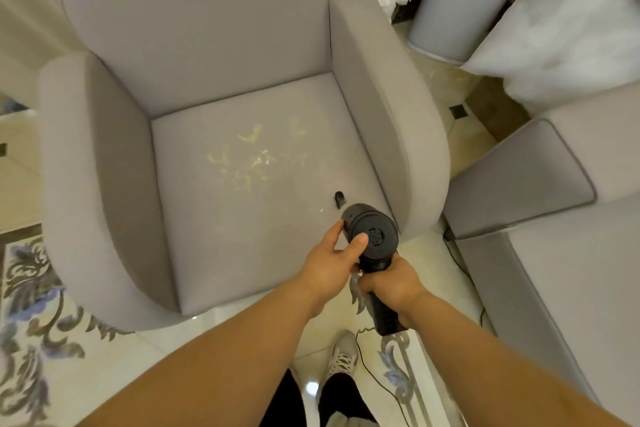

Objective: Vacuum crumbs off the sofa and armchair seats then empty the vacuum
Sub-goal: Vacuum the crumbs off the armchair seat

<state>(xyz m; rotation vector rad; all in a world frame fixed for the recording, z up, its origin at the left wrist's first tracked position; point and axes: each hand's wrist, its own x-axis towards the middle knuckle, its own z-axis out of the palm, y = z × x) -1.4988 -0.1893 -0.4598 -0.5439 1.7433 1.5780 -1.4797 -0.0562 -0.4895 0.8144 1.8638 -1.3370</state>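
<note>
Fingers of my right hand (389,282) are clamped round the vacuum (372,243) handle; my left hand (332,248) cups its round body, thumb on the rear cap. Beyond the fingertips, crumbs (251,159) lie scattered on the armchair (114,156) seat.

single head-worn view, steeply down and forward, close over the armchair (242,166) seat and both forearms

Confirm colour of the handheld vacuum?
Black all over: the handheld vacuum, body and handle alike. Head view, the only one.
</note>
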